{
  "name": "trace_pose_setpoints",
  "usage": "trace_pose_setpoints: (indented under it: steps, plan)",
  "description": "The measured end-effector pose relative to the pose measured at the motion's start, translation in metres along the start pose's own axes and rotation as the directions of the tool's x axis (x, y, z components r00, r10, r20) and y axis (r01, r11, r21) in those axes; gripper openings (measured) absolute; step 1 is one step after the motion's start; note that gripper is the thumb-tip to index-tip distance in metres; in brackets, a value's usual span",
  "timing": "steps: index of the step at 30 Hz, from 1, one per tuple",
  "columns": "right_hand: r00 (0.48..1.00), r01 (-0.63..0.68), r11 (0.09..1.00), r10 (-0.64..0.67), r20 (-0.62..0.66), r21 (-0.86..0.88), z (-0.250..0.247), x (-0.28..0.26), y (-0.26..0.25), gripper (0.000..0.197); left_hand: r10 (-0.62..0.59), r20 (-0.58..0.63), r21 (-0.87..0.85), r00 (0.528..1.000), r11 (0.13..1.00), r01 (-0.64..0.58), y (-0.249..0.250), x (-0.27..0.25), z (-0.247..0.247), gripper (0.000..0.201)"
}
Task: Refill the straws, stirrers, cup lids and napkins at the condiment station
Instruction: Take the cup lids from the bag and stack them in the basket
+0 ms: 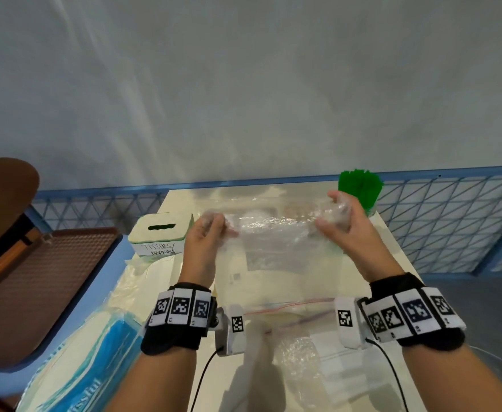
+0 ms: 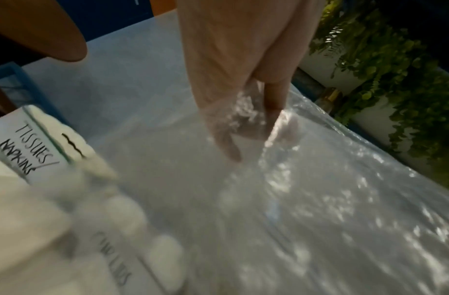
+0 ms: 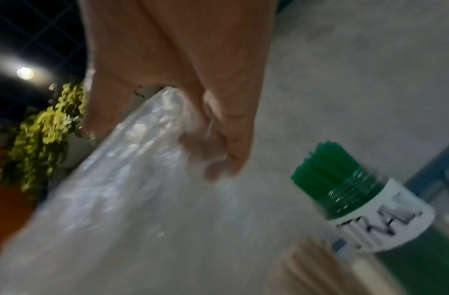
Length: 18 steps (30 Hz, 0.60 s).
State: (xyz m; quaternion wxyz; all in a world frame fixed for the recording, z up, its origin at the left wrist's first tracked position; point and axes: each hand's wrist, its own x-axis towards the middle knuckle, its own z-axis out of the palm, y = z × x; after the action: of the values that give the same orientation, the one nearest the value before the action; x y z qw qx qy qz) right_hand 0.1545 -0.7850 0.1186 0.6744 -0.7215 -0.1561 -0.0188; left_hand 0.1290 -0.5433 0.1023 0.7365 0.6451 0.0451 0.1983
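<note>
Both hands hold a clear plastic bag (image 1: 273,233) stretched above the table. My left hand (image 1: 211,230) grips its left end, fingers curled into the film (image 2: 243,123). My right hand (image 1: 337,217) grips the bunched right end (image 3: 152,127). Behind the right hand stands a container of green straws (image 1: 360,188) with a white label (image 3: 385,225). A white box marked TISSUES/NAPKINS (image 1: 160,237) sits left of the left hand. White cup lids (image 2: 162,257) lie by a label reading CUP LIDS. Wooden stirrers (image 3: 309,265) show blurred beside the straw container.
Zip bags and plastic wrap (image 1: 291,316) lie on the white table (image 1: 398,251) near me. A blue tissue pack (image 1: 95,352) lies at front left. A brown tray (image 1: 47,281) and a wooden chair (image 1: 3,185) stand to the left. Blue mesh railing (image 1: 451,215) runs behind.
</note>
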Motion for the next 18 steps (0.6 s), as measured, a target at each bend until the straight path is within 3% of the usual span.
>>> trace_pose_setpoints:
  steps: [2,4,5,6,8,10,11,13,14,16,18]
  plan:
    - [0.98,-0.039,0.967,0.086,0.179,-0.253,-0.007,-0.002,0.007,0.037,-0.006,0.019,-0.105,1.0,0.994,0.008,0.0,0.0,0.0,0.023]
    - [0.987,-0.012,0.927,0.072,0.146,-0.374,-0.015,-0.004,0.02,0.025,0.017,0.138,-0.098,0.99,0.995,-0.004,0.002,-0.002,-0.002,0.012]
    - [0.995,-0.025,0.945,0.056,0.087,-0.326,-0.018,-0.005,0.024,0.018,0.009,0.234,-0.02,0.972,1.0,-0.004,0.0,-0.003,-0.004,0.007]
    - [0.998,-0.044,0.965,0.051,0.022,-0.26,-0.021,-0.005,0.028,0.012,-0.031,0.314,0.113,0.949,0.994,-0.005,-0.003,-0.005,-0.007,0.018]
    - [0.998,-0.054,0.981,0.047,-0.039,-0.187,-0.027,-0.005,0.031,0.015,-0.103,0.399,0.377,0.911,0.924,-0.061,-0.013,-0.008,-0.01,0.022]
    - [0.999,-0.05,0.972,0.048,-0.013,-0.229,-0.035,-0.004,0.034,0.025,-0.063,0.364,0.524,0.929,0.839,-0.149,-0.017,-0.014,-0.006,0.003]
    - [1.0,-0.008,0.951,0.01,0.003,-0.31,-0.038,-0.006,0.033,0.028,-0.01,0.305,0.563,0.952,0.808,-0.172,-0.018,-0.017,-0.002,0.01]
    - [0.988,0.141,0.871,-0.151,0.016,-0.471,-0.044,-0.01,0.032,0.029,0.141,0.116,0.645,0.983,0.742,-0.183,-0.016,-0.027,0.011,0.018]
    - [0.97,0.216,0.843,-0.243,0.008,-0.494,-0.047,-0.013,0.031,0.027,0.241,0.056,0.66,0.969,0.719,-0.217,-0.011,-0.034,0.018,0.013]
    - [0.935,0.315,0.836,-0.355,-0.006,-0.449,-0.053,-0.02,0.026,0.024,0.35,0.075,0.665,0.934,0.68,-0.308,-0.006,-0.05,0.028,0.004]
    - [0.95,0.306,0.898,-0.312,0.033,-0.316,-0.066,-0.028,0.027,0.022,0.326,0.184,0.632,0.927,0.683,-0.365,-0.011,-0.066,0.029,0.013]
